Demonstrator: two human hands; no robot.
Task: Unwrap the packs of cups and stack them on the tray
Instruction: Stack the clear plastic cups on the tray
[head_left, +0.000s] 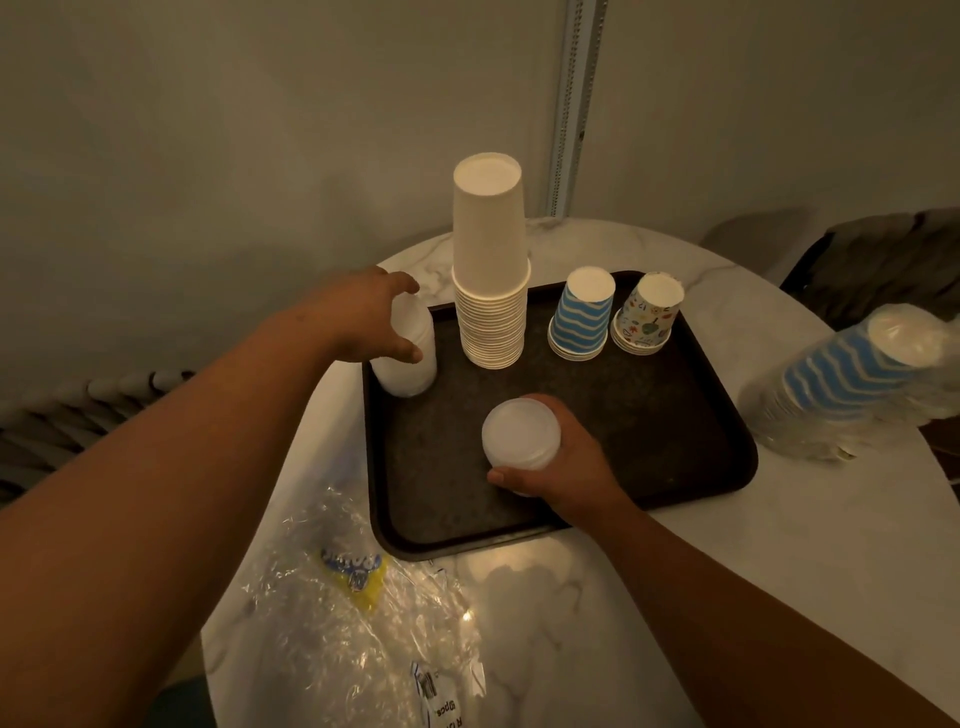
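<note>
A dark tray lies on the white marble table. On it stand a tall stack of plain white paper cups, a short blue-striped stack and a short patterned stack, all upside down. My left hand grips a translucent white plastic cup stack at the tray's far left corner. My right hand grips another translucent plastic cup stack near the tray's front middle. A wrapped pack of blue-striped cups stands on the table right of the tray.
Crumpled clear plastic wrap with a yellow and blue label lies on the table in front of the tray's left corner. A dark chair back shows at the far right. A wall stands close behind the table.
</note>
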